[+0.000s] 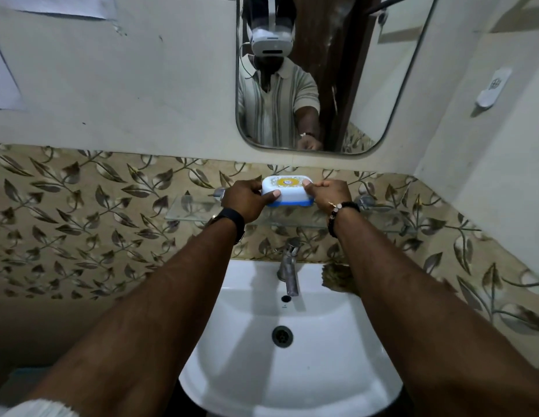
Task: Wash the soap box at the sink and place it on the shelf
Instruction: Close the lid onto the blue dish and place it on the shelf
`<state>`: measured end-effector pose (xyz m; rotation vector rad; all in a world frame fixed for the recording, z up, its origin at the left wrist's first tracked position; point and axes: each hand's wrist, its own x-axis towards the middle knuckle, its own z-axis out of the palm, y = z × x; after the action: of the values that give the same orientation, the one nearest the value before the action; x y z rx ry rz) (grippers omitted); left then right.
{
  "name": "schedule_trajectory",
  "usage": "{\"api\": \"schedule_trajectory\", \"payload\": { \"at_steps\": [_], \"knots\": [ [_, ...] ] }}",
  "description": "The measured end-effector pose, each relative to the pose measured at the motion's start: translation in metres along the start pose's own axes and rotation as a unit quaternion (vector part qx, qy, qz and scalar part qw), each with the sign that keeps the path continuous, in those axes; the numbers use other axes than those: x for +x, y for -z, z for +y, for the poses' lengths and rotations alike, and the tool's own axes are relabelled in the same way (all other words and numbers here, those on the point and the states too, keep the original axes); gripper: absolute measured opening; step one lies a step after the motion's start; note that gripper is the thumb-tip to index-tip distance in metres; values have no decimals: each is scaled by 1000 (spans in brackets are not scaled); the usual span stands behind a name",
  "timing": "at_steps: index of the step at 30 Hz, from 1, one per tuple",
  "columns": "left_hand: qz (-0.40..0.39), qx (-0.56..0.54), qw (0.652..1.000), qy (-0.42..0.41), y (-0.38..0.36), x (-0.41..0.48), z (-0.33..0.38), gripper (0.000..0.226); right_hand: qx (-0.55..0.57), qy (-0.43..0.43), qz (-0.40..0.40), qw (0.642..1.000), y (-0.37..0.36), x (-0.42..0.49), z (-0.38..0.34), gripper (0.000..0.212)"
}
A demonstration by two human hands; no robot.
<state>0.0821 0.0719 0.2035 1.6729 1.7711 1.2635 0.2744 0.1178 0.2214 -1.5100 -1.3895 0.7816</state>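
The soap box (287,189) has a white lid with a yellow round emblem and a blue base. It sits at the level of the glass shelf (190,209) on the leaf-patterned wall, above the tap. My left hand (247,200) grips its left end, thumb along the front edge. My right hand (330,194) grips its right end. Whether the box rests on the glass or is held just over it cannot be told. The white sink (292,341) lies below between my forearms.
A metal tap (289,272) stands at the back of the sink, with no water visible. A mirror (382,85) hangs above the shelf. A white wall holder (492,90) is on the right wall. Chrome shelf brackets sit at both ends.
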Motion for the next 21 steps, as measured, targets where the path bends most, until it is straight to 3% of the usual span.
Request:
{"api": "schedule_trajectory", "payload": {
  "at_steps": [4, 9, 21],
  "knots": [
    [-8, 39, 999, -6, -7, 1, -8, 46, -88, -2, -24, 996, 0, 0, 7, 30],
    [-7, 107, 994, 0, -12, 1, -14, 49, -167, -2, -36, 985, -1, -3, 14, 47],
    [3, 204, 979, -9, -23, 3, -30, 53, -136, -53, -17, 989, -12, -5, 26, 46]
  ]
}}
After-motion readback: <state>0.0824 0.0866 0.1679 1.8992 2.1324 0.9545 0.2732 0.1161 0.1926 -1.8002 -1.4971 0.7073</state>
